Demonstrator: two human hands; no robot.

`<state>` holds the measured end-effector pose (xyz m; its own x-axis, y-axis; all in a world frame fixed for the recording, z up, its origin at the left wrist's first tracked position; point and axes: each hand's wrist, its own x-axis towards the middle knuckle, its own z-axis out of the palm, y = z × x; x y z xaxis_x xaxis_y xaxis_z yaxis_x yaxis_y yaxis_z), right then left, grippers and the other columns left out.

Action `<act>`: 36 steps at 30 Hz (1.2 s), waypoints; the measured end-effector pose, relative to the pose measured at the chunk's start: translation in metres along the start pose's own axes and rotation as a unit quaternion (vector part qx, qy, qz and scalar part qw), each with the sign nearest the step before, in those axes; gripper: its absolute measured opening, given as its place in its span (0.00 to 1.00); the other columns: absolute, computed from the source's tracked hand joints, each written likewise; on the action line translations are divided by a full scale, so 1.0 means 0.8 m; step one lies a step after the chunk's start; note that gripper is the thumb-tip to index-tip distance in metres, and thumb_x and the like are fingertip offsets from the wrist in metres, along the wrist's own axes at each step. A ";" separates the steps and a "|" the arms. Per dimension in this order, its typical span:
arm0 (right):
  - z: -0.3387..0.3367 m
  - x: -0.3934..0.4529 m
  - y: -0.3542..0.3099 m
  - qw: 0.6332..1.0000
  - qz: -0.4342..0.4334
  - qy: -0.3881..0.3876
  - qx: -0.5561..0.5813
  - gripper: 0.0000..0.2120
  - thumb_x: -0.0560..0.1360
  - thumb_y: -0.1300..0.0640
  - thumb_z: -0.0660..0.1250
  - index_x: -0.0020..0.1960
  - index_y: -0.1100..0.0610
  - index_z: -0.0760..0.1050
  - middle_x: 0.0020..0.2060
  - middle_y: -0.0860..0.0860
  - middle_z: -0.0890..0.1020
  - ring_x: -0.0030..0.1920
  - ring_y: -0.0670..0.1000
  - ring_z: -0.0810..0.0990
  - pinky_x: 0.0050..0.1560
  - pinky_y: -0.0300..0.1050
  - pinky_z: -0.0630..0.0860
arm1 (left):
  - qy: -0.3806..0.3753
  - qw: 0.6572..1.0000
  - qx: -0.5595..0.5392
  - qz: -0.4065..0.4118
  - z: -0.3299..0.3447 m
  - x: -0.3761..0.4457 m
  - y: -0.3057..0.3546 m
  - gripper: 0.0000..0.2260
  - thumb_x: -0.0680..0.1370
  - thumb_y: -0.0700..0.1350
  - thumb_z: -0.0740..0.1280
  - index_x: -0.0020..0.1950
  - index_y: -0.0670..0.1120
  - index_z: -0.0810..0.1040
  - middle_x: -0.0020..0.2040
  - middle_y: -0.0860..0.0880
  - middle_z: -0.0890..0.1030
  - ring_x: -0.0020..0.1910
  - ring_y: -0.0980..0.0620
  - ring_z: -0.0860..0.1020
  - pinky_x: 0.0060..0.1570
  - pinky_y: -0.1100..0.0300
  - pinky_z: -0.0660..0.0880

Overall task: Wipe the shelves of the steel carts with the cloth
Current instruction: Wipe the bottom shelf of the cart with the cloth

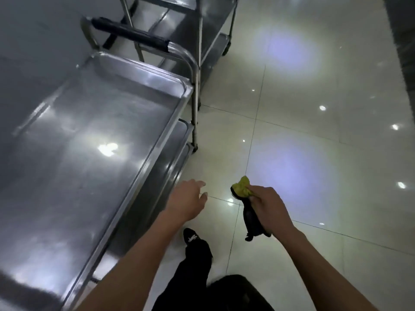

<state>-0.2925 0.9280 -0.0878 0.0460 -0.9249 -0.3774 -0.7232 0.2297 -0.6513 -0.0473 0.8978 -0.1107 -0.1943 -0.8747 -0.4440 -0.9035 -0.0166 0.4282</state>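
A steel cart fills the left of the head view, its shiny top shelf (94, 140) bare and a lower shelf (166, 158) showing beneath the right rim. A second steel cart (202, 30) stands behind it, further away. My right hand (267, 203) grips a bunched yellow-green cloth (241, 187) out over the floor, to the right of the near cart. My left hand (187, 199) hangs in the air with relaxed fingers, just off the near cart's right edge, touching nothing.
The near cart has a dark padded push handle (132, 34) at its far end. Glossy pale floor tiles (314, 142) stretch to the right. My legs in dark trousers and a black shoe (190, 237) stand beside the cart. A dark wall (402, 30) runs at the far right.
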 end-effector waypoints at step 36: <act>0.245 0.207 0.132 0.777 -0.410 -0.410 -0.246 0.16 0.78 0.64 0.63 0.63 0.53 0.80 0.54 0.53 0.84 0.54 0.58 0.80 0.55 0.54 0.77 | 0.147 0.799 -0.275 -0.514 0.383 -0.115 -0.011 0.19 0.82 0.54 0.60 0.73 0.53 0.71 0.70 0.51 0.75 0.66 0.48 0.74 0.62 0.49 0.73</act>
<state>-0.2263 0.8582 -0.3483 0.9077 -0.1497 -0.3919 -0.3859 -0.6646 -0.6399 -0.1380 1.1268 -0.3147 0.7141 -0.3363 -0.6140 -0.2077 -0.9393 0.2729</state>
